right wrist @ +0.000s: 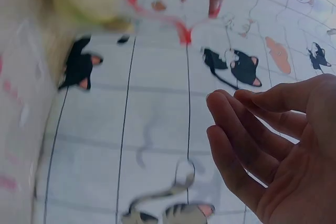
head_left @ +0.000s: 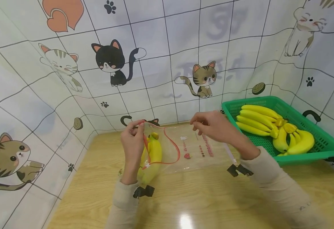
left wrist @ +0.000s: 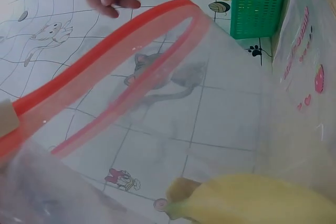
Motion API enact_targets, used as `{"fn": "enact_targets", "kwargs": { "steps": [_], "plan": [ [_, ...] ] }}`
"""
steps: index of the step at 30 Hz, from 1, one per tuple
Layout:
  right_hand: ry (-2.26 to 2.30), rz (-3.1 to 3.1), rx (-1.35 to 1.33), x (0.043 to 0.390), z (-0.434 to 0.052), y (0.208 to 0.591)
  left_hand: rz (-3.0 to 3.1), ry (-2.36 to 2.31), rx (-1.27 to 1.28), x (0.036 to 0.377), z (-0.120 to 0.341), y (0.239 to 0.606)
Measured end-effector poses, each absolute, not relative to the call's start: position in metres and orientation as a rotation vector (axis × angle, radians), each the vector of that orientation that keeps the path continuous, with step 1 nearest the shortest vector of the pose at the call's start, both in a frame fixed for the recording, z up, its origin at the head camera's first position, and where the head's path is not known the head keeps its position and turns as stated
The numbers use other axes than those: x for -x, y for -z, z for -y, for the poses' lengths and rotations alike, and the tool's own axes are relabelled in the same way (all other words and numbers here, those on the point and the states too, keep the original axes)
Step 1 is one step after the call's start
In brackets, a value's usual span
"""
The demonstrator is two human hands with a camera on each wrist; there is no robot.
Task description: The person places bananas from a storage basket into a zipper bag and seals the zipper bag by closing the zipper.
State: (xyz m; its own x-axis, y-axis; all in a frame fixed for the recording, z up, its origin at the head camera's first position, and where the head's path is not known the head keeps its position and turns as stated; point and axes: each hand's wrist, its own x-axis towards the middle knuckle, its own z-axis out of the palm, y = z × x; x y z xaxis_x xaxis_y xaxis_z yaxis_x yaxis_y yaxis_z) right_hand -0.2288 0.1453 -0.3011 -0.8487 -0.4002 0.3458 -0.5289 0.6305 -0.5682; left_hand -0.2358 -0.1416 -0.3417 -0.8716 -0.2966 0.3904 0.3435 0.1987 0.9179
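Observation:
My left hand (head_left: 132, 143) pinches the red zip edge of a clear zip bag (head_left: 172, 146) near the upper corner. The bag's mouth gapes, and its white slider (head_left: 147, 165) is at the lower corner. Yellow bananas (head_left: 155, 151) show through the mouth and film; how far inside they lie, I cannot tell. To the right spreads clear film with a printed strawberry (head_left: 187, 156); whether it belongs to the same bag is unclear. Over it hovers my right hand (head_left: 214, 125), apart from the bag. Its loosely bent fingers (right wrist: 231, 150) hold nothing in the right wrist view.
A green plastic basket (head_left: 321, 152) stands at the right with several bananas (head_left: 258, 119) in it. Behind the wooden table (head_left: 184, 197) rises a white cloth (head_left: 155, 63) printed with cats and grid lines. Near my right cuff lies a narrow whitish strip (head_left: 229, 152).

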Motion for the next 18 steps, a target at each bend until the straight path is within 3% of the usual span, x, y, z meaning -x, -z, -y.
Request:
{"fn": "enact_targets", "kwargs": {
  "steps": [8,18],
  "plan": [
    [-0.679,2.804,-0.626,0.244,-0.211,0.271,2.021,1.693,0.092,0.236,0.144,0.343],
    [-0.409,2.946,-0.616,0.266,-0.262,0.262,2.057,1.701,0.089,0.235,0.147,0.348]
  ]
}}
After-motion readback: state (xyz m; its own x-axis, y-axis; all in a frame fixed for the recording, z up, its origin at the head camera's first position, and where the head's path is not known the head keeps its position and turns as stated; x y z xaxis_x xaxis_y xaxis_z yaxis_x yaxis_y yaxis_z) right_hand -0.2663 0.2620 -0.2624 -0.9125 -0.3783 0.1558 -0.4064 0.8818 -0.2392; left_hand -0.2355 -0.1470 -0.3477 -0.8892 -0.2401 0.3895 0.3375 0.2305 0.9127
